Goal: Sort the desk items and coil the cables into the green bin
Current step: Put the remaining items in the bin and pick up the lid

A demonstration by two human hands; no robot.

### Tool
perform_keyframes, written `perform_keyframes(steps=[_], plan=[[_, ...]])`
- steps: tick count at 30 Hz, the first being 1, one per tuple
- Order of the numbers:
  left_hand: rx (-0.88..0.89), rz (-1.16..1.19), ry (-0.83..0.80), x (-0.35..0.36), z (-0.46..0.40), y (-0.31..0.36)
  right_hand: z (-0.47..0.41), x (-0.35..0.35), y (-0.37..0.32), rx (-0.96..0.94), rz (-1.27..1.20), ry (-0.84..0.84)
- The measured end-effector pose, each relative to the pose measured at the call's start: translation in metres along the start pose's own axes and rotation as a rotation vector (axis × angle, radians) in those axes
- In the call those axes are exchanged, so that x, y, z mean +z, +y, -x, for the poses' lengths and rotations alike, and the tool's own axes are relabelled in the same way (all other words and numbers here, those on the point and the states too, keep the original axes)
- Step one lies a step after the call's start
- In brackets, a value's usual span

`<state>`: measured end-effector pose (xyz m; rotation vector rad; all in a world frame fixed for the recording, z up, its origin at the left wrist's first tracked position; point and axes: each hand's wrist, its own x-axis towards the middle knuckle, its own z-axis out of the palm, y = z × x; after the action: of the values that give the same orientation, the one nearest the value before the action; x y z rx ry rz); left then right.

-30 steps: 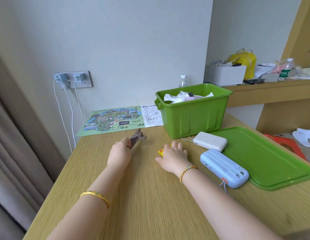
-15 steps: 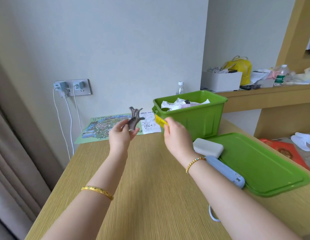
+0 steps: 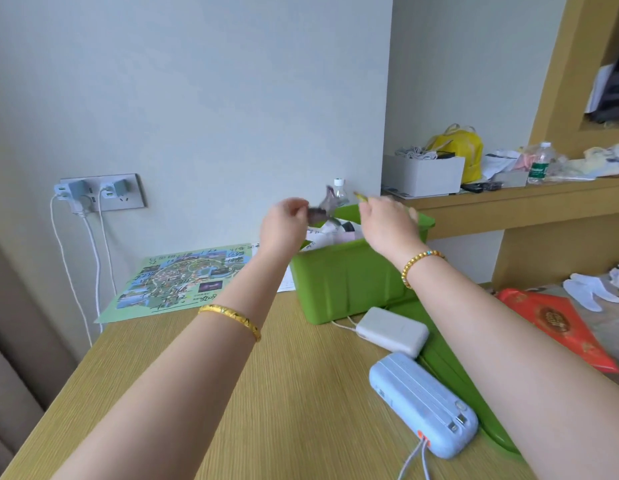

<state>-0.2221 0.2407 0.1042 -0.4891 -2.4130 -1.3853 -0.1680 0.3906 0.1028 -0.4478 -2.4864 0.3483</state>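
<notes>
The green bin (image 3: 346, 282) stands at the back of the wooden desk (image 3: 266, 393) with papers inside. My left hand (image 3: 283, 226) grips a dark grey hair claw clip (image 3: 323, 209) above the bin's left rim. Over the bin's middle, my right hand (image 3: 387, 223) pinches a small yellow packet (image 3: 360, 197), of which only an edge shows. A white power bank (image 3: 392, 330) with a thin white cable lies in front of the bin. Nearer to me lies a light blue power bank (image 3: 422, 403) with a looped cord.
The green bin lid (image 3: 474, 403) lies flat to the right, mostly under my right arm. A map sheet (image 3: 183, 278) lies against the wall at the left. Chargers with white cables hang from the wall socket (image 3: 100, 194). A cluttered shelf (image 3: 508, 199) runs behind.
Both hands have risen from the desk and moved forward and right with the clip and the yellow packet; they are now over the bin.
</notes>
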Motion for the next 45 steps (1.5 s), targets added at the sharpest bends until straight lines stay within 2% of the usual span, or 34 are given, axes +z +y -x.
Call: perform_keyframes(steps=[2,4,11,15,17,19,21,23,25,27,29,32,35,37,40,43,45], plan=[[-0.034,-0.398,-0.222,0.019,0.001,-0.009,0.0,0.007,0.007,0.064,0.071,-0.183],[-0.104,-0.566,-0.286,0.027,0.003,-0.015,0.006,0.013,0.014,0.047,0.095,-0.187],[-0.037,-0.459,-0.09,0.019,0.022,-0.014,0.033,0.011,0.033,-0.043,-0.04,0.043],[0.245,-0.378,0.023,0.019,0.05,-0.006,0.053,0.003,0.039,-0.063,-0.153,0.155],[0.356,-0.316,0.028,0.021,0.069,0.0,0.065,0.001,0.043,-0.046,-0.178,0.102],[0.467,-0.284,-0.147,0.026,0.089,0.001,0.075,0.003,0.05,-0.009,-0.149,-0.057],[0.543,-0.324,-0.483,0.03,0.11,0.0,0.086,0.007,0.058,0.041,-0.079,-0.254],[0.543,-0.406,-0.769,0.037,0.13,-0.003,0.097,0.011,0.067,0.09,-0.037,-0.393],[0.522,-0.435,-0.913,0.047,0.147,-0.007,0.104,0.014,0.078,0.114,-0.039,-0.491],[0.509,-0.439,-0.989,0.057,0.159,-0.007,0.11,0.016,0.086,0.115,-0.067,-0.561],[0.495,-0.433,-0.999,0.065,0.166,-0.007,0.113,0.017,0.092,0.126,-0.103,-0.594],[0.536,-0.457,-0.932,0.07,0.167,-0.005,0.113,0.021,0.096,0.128,-0.149,-0.603],[0.58,-0.696,-0.828,0.067,0.161,-0.009,0.113,0.025,0.093,0.125,-0.151,-0.645],[0.531,-0.763,-0.837,0.06,0.156,-0.016,0.111,0.029,0.091,0.119,-0.106,-0.684],[0.398,-0.616,-0.877,0.047,0.149,-0.03,0.111,0.036,0.086,0.12,0.059,-0.703],[0.347,-0.479,-0.77,0.042,0.147,-0.041,0.112,0.043,0.081,0.099,0.15,-0.627],[0.322,-0.468,-0.68,0.042,0.145,-0.047,0.112,0.045,0.08,0.082,0.138,-0.577]])
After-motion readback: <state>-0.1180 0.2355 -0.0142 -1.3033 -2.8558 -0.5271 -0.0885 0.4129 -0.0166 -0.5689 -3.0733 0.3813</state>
